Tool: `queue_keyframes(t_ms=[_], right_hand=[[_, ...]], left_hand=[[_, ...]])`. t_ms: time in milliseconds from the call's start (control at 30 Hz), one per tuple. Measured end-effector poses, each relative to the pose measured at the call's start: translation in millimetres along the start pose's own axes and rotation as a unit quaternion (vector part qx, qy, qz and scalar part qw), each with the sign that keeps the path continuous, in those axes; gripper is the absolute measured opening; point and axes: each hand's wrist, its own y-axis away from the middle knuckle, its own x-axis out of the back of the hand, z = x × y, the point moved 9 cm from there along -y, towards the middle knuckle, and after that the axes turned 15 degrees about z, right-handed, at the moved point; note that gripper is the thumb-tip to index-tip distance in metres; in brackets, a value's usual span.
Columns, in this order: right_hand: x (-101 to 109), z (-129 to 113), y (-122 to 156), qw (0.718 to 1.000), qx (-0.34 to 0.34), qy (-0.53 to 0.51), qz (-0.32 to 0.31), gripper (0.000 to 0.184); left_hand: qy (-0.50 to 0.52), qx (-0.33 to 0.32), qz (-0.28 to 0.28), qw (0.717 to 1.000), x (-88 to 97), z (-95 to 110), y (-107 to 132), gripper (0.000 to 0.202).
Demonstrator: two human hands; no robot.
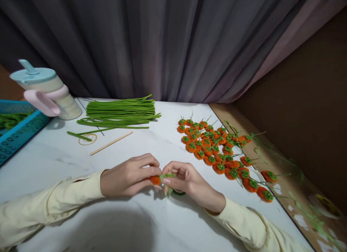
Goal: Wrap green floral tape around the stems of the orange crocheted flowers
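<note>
My left hand (131,175) is closed around a small orange pipe-cleaner fruit (155,180), with its fingertips on the fruit's side. At its green top (166,175), my right hand (187,181) pinches with thumb and forefinger. A pale green strip (169,191) hangs below the right fingertips. Partly hidden under that hand, a dark green ring-shaped roll (178,192) rests on the table. To the right lie many finished-looking orange fruits (208,150) with green tops and thin stems.
Green pipe cleaners (120,111) lie in a bundle at the back. Nearer are a wooden stick (111,143) and rubber bands (87,139). A lidded cup (51,89) and a blue basket (23,136) stand left. Tape (326,205) and scraps (300,221) lie beyond the right edge.
</note>
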Motion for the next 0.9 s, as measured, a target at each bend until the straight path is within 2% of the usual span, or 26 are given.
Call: queue_keyframes(t_ms=[200,300,400,567,800,900], right_hand=[[2.5,-13.0,2.7,0.987,0.095,0.124,0.03,0.025],[4.1,-26.6,7.8,0.95,0.205,0.227,0.062,0.015],[-0.2,-40.7,18.3,0.888,0.338,0.302,0.076,0.009],[-17.6,-48.2,37.6,0.77,0.511,0.38,0.024,0.013],[-31.9,-46.3,55.2,0.593,0.628,0.503,0.023,0.018],[-37.3,-44.7,62.8,0.525,0.666,0.53,0.015,0.022]], left_hand=[[0.099,0.118,0.01,0.988,0.6,-9.1,-2.7,0.015],[0.122,0.146,0.001,0.982,-2.2,-12.0,-2.6,0.017],[0.149,0.172,-0.01,0.974,-6.0,-16.0,-1.3,0.019],[0.191,0.219,-0.024,0.956,-11.6,-22.8,2.2,0.017],[0.231,0.298,-0.05,0.925,-19.5,-33.9,8.7,0.018],[0.264,0.333,-0.053,0.904,-23.3,-39.1,12.5,0.017]])
